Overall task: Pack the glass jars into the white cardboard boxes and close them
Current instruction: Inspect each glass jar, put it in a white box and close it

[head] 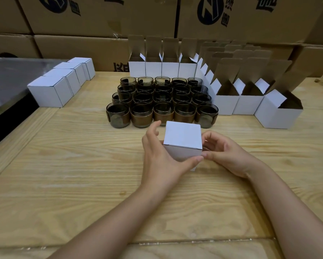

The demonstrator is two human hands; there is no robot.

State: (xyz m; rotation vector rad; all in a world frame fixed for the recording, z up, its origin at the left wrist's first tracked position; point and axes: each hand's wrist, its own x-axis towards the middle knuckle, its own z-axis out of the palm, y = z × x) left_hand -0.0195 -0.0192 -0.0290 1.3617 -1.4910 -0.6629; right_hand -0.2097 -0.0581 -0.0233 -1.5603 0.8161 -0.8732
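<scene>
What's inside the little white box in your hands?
The box is closed, so only its white outside shows; whatever is inside is hidden. The left hand and right hand hold it.

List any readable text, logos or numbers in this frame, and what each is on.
No text here can be quoted.
Upper brown cartons: round dark logo with block characters beside it, cropped and blurred, not readable.
Lower brown carton: part of some dark characters, cut off behind the open white boxes, not readable.
Closed white box at the front: blank.
Closed boxes on the left: blank.
Glass jars: no print visible.
</scene>
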